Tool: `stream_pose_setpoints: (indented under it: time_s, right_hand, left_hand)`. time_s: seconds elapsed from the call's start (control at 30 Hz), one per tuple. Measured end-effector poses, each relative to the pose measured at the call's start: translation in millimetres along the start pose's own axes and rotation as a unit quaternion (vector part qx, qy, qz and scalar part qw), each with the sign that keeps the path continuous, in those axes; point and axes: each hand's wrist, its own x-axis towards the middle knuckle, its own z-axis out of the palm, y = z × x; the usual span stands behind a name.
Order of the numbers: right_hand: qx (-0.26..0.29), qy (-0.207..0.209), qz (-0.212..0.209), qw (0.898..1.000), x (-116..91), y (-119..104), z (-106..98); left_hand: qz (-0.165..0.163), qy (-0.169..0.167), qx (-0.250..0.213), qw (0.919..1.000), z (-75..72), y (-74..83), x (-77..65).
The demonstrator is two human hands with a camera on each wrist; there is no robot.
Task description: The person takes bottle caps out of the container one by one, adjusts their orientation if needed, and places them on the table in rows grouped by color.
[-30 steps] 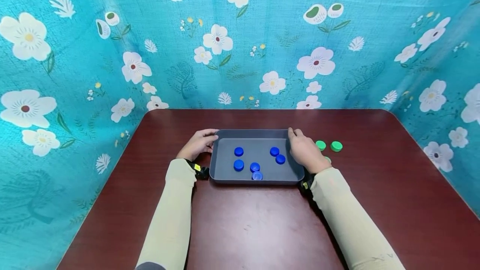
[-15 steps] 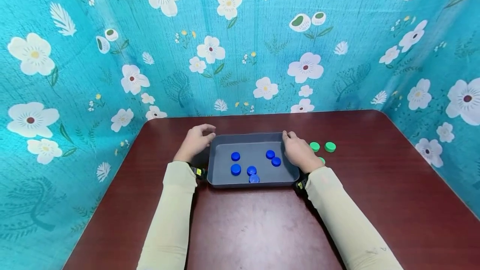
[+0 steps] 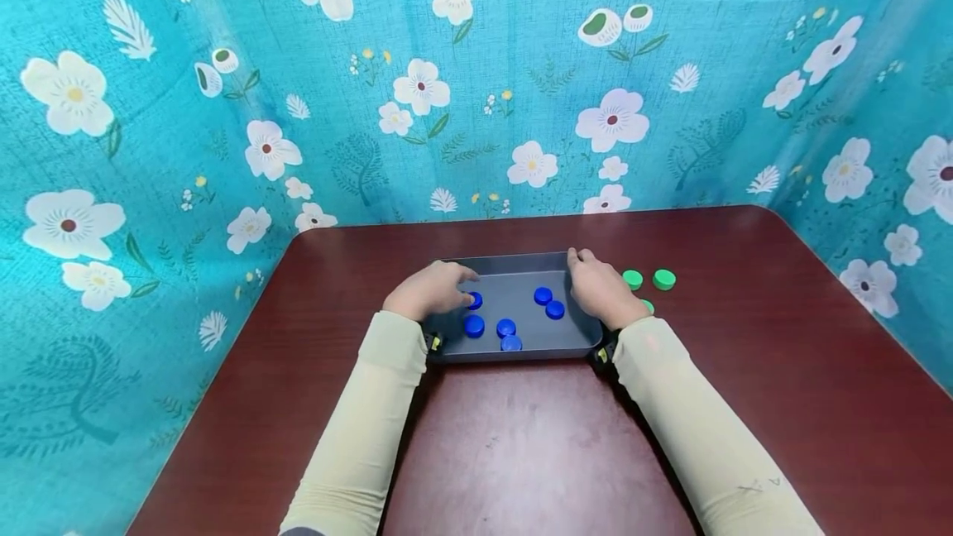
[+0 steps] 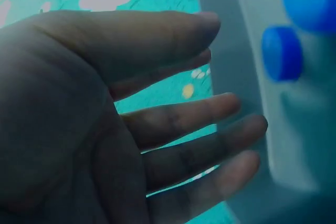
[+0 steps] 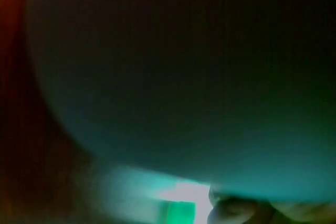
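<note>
**Floral turquoise curtain behind, dark red table below: grey tray lies crosswise**

From my remote station I record the grey tray between the two hands, its long axis running side to side, roughly parallel with the table's far edge, one short end toward each hand. Left hand: above the tray's left end, fingers extended and spread, thumb straight, no object in its hold. My head view has a fingertip partly covering one of the blue caps; my left wrist view shows the two caps visible there apart from the fingers. Right hand: grips the tray's right end near the far corner; how tightly I cannot tell, my right wrist view being dark. Six blue caps lie inside the tray, between the two sets of fingers. Three green caps lie just outside the right hand, one partly hidden.
</note>
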Motion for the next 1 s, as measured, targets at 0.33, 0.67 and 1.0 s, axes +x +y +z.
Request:
stream_pose_setpoints:
  time_s: [0.33, 0.67, 1.0]
  right_hand:
    - [-0.018, -0.002, -0.006, 1.000, 0.5, -3.3, -3.9]
    - [-0.019, -0.020, -0.008, 1.000, 0.4, -3.7, -0.1]
    - [-0.019, 0.000, -0.012, 1.000, 2.1, -2.3, -3.8]
  left_hand:
    - [0.019, -0.039, 0.041, 0.9982, 15.4, 8.3, 8.0]
    - [0.035, -0.079, 0.033, 0.9957, 23.0, -3.0, 18.1]
    - [0.033, -0.079, 0.026, 0.9960, 15.5, -4.6, 18.2]
